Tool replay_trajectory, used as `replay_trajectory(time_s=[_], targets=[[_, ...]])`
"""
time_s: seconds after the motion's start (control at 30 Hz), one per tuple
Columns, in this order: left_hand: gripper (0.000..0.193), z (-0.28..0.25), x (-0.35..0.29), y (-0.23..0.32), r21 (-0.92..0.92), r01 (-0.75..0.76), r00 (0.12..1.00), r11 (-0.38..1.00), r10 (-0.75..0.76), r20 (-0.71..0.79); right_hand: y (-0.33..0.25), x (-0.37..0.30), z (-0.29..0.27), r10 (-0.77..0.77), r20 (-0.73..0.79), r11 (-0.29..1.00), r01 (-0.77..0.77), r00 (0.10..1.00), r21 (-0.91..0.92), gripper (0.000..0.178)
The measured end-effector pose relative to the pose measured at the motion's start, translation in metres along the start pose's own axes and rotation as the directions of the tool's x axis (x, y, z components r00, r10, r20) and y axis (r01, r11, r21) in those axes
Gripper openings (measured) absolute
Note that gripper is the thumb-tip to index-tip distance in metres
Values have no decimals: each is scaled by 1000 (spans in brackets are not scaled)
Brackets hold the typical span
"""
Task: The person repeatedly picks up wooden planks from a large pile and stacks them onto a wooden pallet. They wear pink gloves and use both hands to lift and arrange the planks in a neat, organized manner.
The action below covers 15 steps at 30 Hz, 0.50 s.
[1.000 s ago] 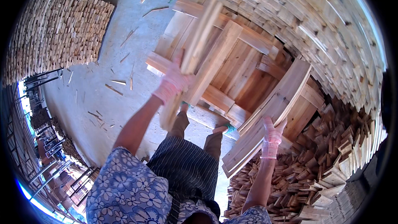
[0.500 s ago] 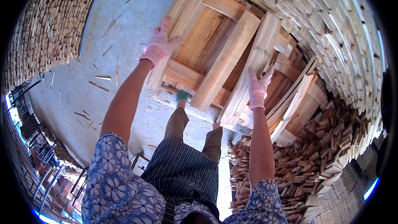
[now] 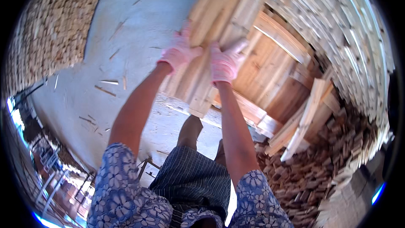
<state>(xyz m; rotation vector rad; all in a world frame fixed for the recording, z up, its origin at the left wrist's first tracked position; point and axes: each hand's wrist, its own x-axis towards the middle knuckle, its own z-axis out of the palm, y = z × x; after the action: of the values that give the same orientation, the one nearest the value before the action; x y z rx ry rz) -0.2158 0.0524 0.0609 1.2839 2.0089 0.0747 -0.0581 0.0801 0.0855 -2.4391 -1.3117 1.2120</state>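
Several long pale wooden boards (image 3: 217, 6) lie side by side on top of a stacked layer of wood, tilted away from me. My left hand (image 3: 180, 54), in a pink glove, grips their left edge with the thumb across the top. On the right edge, my right hand (image 3: 227, 64), gloved the same way, presses the boards inward from the other side. Its fingertips are blurred. Beneath and to the right, a wooden crosspiece (image 3: 242, 103) and a panel of brown boards (image 3: 265, 67) show in the uncovered layer.
Loose narrow boards (image 3: 304, 120) lean at the right, beside a heap of short wood pieces (image 3: 312, 173). A tall wall of stacked lumber (image 3: 341, 38) curves along the right. Another lumber stack (image 3: 50, 38) stands at the left. Thin wood scraps (image 3: 105, 90) litter the concrete floor.
My right hand has moved left, bringing the spread boards together against those by my left hand. The layer below is now uncovered on the right. My left hand has shifted slightly right.
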Motion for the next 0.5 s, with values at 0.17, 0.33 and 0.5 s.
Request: replay_trajectory(time_s=[0.17, 0.33, 0.5], targets=[[123, 14, 13, -30, -57, 1, 997, 998, -5, -75, 19, 7, -38, -115, 165, 989, 128, 980, -70, 114], [108, -13, -34, 7, -123, 68, 988, 990, -84, -131, 136, -39, -152, -326, -12, 945, 327, 945, 6, 104], [103, 48, -119, 50, -403, -285, 958, 870, 247, -143, 317, -16, -281, -177, -295, 976, 129, 939, -176, 112]])
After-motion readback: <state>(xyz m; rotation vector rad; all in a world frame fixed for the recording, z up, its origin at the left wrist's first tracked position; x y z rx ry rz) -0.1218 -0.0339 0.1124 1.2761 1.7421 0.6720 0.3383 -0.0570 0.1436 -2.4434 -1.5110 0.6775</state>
